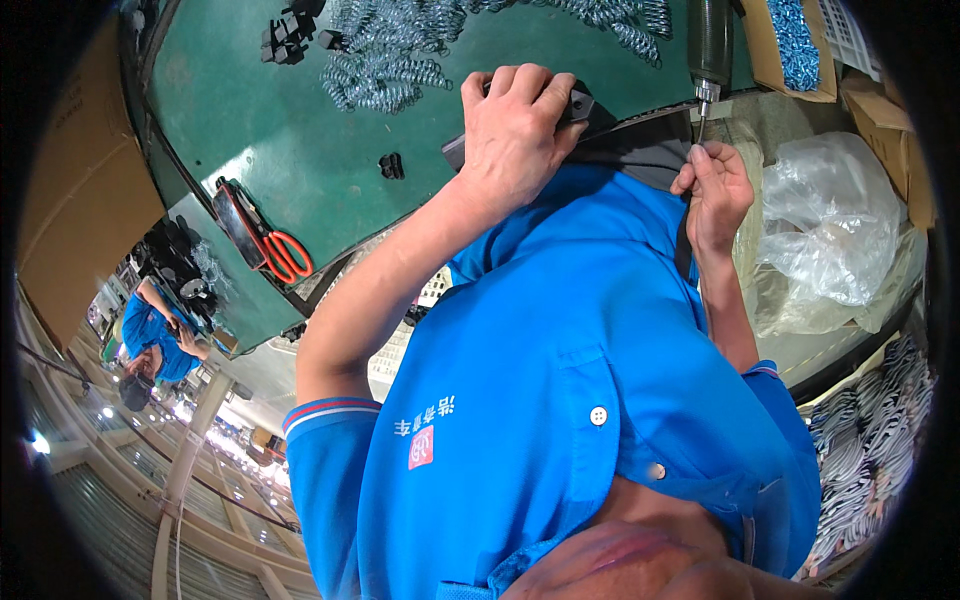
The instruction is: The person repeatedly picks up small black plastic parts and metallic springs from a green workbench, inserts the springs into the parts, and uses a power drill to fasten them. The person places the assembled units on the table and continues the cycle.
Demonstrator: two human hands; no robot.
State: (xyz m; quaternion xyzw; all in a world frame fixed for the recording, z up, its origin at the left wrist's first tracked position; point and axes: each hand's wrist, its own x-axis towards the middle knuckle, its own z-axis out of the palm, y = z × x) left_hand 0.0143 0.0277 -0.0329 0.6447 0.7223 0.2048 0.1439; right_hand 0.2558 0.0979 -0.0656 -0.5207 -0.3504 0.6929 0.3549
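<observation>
Gripping the long black part [582, 104] from above, the person's left hand [515, 132] had its fingers bent over it, with the thumb on the near side. The black part was at the near edge of the green table [290, 130], close to the blue shirt [500, 350]. Just right of the black part, the right hand [718, 195] was nearly closed, its thumb and first finger pinched by the tip of the power screwdriver [710, 45]. It was too small to tell if they had hold of the tip or a tiny thing.

Beyond the black part lay a big heap of shiny springs [385, 65], and past its left end were some small black blocks [288, 38]. Left of the black part sat a little black clip [391, 166], and farther left were scissors with orange handles [287, 257]. Well right of the black part were a cardboard box of blue screws [829, 72] and a clear plastic bag [835, 215].
</observation>
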